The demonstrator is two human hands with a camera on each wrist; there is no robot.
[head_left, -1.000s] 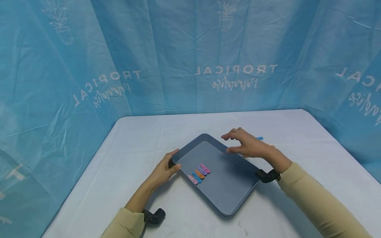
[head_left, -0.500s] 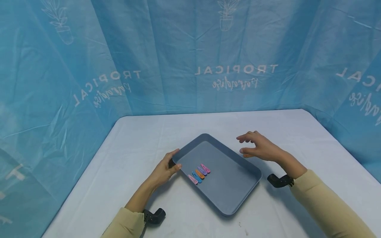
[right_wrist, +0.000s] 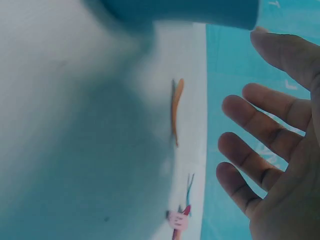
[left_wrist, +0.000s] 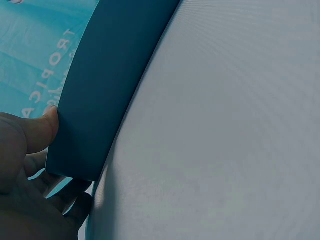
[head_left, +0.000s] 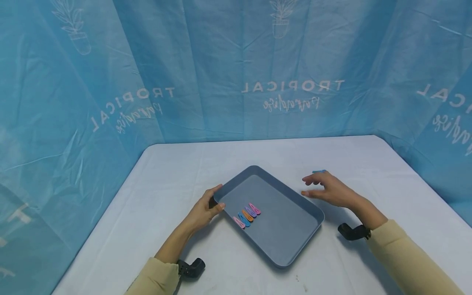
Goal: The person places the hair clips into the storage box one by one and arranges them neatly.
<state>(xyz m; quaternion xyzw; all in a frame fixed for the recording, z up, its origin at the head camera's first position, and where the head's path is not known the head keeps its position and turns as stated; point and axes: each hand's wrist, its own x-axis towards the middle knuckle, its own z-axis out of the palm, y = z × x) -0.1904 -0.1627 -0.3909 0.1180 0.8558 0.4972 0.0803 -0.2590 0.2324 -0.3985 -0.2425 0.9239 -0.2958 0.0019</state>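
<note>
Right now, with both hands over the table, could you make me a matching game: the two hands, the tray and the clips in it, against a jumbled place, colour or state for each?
1. Left hand
2. Right hand
3. Tray
4. Tray clips

A. holds nothing, above the table
B. five, side by side
C. grips a corner of the tray
D. grey-blue

Pairs: 1-C, 2-A, 3-D, 4-B

- i see a white table (head_left: 177, 176) on my feed
- a gray tray (head_left: 284, 217) sits on it
- right of that, an orange clip (right_wrist: 177, 112) and a blue clip (head_left: 318, 171)
</note>
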